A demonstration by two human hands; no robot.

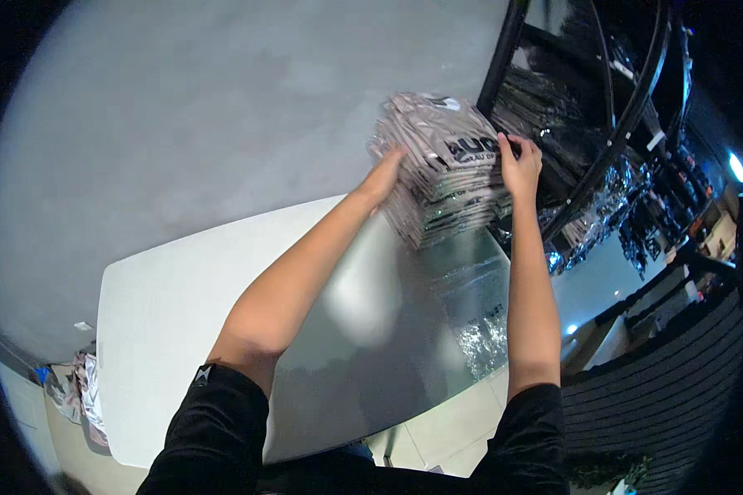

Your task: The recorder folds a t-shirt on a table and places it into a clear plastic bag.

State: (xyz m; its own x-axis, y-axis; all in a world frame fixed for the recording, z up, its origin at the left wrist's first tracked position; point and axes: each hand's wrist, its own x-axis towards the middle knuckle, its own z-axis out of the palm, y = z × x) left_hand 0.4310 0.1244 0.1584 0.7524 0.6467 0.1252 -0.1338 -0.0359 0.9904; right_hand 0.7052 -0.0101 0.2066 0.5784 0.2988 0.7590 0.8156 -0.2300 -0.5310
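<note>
A tall stack of bagged, folded beige garments with dark printing (437, 140) rises at the back right of the white table (182, 313), against the grey wall. My left hand (384, 175) grips the stack's left side, its fingertips partly hidden by the bags. My right hand (520, 163) holds the upper right corner, fingers curled over the edge. Below the stack, clear plastic (479, 334) lies on the table's glossy right end.
Black racks (611, 140) with dark bagged items stand at the right. A bin of crumpled fabric (87, 396) sits on the floor left of the table. Dark slatted surfaces (652, 388) fill the lower right, near some greenery (627, 470).
</note>
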